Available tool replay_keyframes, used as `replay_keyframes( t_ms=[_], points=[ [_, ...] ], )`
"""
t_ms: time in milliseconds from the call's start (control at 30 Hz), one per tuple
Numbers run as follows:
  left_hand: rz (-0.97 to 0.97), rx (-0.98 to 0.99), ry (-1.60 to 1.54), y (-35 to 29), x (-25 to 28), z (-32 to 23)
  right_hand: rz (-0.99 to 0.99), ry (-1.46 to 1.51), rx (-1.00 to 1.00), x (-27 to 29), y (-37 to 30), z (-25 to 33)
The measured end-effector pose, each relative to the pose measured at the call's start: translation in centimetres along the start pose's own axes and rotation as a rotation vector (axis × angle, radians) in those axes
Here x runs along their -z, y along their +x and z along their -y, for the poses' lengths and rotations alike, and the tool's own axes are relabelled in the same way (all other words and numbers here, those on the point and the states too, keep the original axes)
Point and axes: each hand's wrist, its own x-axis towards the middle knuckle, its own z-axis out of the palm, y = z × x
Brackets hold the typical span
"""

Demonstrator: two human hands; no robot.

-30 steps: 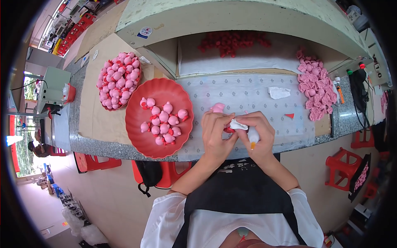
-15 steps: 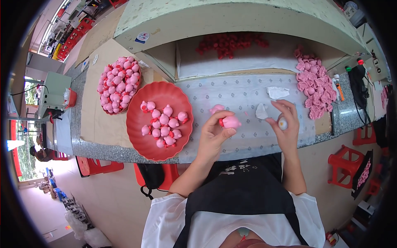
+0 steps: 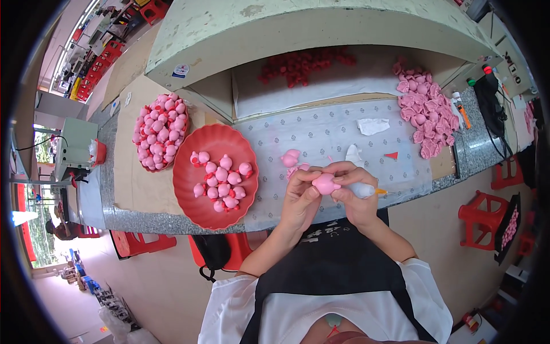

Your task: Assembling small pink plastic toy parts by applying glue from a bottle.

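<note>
My left hand (image 3: 298,198) pinches a small round pink figure (image 3: 326,184), soft-looking and glossy, above the near edge of the printed sheet. Against the figure's other side rest the fingers of my right hand (image 3: 358,211). That same hand has a translucent squeeze bottle (image 3: 361,190) tucked in it, its orange nozzle pointing right. Just beyond my left hand lie a loose pink piece (image 3: 290,157) and a second pink piece (image 3: 294,170), partly covered by the fingers. A crumpled white scrap (image 3: 353,153) and a small red triangle (image 3: 392,155) are on the sheet beyond my right hand.
Left of my hands stands a scalloped red dish (image 3: 189,202) with several pink figures; behind it is a heaped container of more figures (image 3: 160,132). Pink shells (image 3: 427,112) pile up at the right. Red pieces (image 3: 303,67) lie under the pale green shelf (image 3: 321,28).
My right hand has come left with the bottle and met my left hand at the pink figure. The red triangle now shows on the sheet. The whole view has shifted slightly.
</note>
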Motion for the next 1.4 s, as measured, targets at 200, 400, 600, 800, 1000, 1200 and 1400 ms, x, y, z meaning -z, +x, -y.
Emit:
replay_keyframes(
  t_ms=[200,400,600,800,1000,1200,1400],
  points=[
    [-0.012,0.021,-0.079,-0.1,1.5,0.8,0.036,-0.082,0.094,-0.1,0.3,-0.2],
    [0.014,0.037,0.420,0.1,2.7,-0.1,0.056,-0.385,0.064,0.9,0.5,0.9],
    [0.023,0.114,0.016,0.5,2.8,-0.5,0.023,-1.104,-0.036,7.1,1.8,1.7],
    [-0.027,0.242,-0.174,0.6,1.9,-0.9,0.038,-1.439,-0.059,7.9,1.6,0.0],
    [-0.070,0.261,-0.236,0.5,2.2,-1.1,-0.006,-1.240,-0.024,7.3,2.4,-0.2],
    [-0.079,0.305,0.136,-0.3,1.3,0.0,0.046,-0.458,-0.263,2.1,2.1,1.3],
    [0.032,0.420,0.186,-2.1,2.1,-0.7,0.159,-0.431,-0.119,1.6,0.0,0.1]
  ],
)
